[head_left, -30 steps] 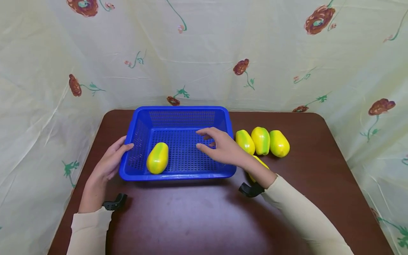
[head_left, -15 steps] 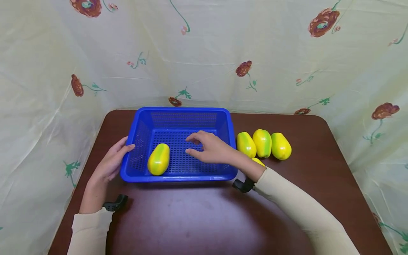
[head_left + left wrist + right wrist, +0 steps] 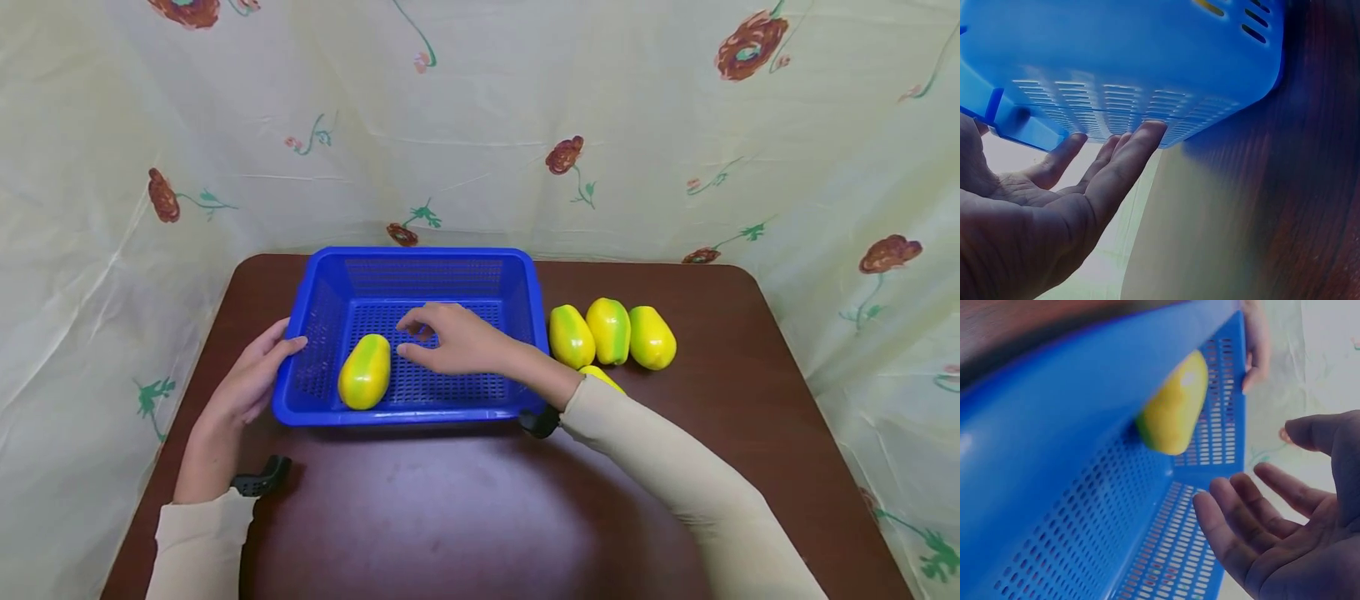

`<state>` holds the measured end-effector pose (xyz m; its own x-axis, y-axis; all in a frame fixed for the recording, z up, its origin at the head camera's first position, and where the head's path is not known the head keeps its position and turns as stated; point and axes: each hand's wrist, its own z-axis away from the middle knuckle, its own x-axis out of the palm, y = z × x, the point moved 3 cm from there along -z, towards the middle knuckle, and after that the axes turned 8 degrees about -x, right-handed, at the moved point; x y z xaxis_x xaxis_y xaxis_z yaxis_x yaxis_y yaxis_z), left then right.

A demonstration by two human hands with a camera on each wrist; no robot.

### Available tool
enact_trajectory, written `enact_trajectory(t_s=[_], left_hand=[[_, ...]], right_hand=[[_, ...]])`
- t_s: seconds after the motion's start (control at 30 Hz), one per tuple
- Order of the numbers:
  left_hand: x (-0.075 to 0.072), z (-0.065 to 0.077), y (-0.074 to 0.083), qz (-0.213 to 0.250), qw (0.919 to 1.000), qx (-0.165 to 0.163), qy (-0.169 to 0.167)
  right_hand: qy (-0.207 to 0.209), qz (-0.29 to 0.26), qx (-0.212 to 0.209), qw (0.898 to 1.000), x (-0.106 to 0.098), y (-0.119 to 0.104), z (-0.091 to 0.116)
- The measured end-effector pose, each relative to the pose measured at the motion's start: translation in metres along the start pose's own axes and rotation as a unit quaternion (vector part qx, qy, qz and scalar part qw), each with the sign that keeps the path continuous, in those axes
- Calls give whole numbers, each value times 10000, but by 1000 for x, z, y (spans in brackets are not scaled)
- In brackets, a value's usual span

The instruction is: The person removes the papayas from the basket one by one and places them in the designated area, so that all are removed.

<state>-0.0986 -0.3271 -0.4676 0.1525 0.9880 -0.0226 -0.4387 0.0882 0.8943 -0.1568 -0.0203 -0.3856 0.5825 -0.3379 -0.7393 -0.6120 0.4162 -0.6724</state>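
Observation:
A yellow papaya with a green stripe lies at the left inside the blue plastic basket. My left hand holds the basket's left side, its thumb over the rim. In the left wrist view the fingers lie against the slotted outer wall. My right hand hovers over the basket just right of the papaya, with fingers loosely bent and nothing between them. The right wrist view shows thumb and fingers spread apart, with the papaya beyond them.
Right of the basket, several more papayas sit close together on the dark brown table; my right forearm partly covers the nearest papaya. A flower-patterned sheet hangs behind the table.
My right hand has moved left across the basket toward the papaya inside. My left hand keeps its hold on the rim, and the fruits have stayed in place.

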Motion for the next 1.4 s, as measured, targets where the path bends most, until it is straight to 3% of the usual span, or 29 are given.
enact_trajectory(t_s=[0.17, 0.4, 0.57, 0.77, 1.4], left_hand=[[-6, 3, 3, -117, 9998, 85, 98], [-5, 2, 5, -127, 9999, 51, 94], [-2, -1, 5, -16, 10000, 37, -3], [-1, -1, 4, -35, 10000, -28, 47], [1, 1, -2, -169, 9998, -78, 102]], right_hand=[[-48, -69, -89, 9999, -1, -8, -16], [-789, -68, 228, 9966, 10, -5, -34], [-930, 21, 473, 9945, 16, -3, -41], [-996, 166, 450, 9939, 20, -3, -50], [-1957, 243, 494, 9791, 37, -3, -72]])
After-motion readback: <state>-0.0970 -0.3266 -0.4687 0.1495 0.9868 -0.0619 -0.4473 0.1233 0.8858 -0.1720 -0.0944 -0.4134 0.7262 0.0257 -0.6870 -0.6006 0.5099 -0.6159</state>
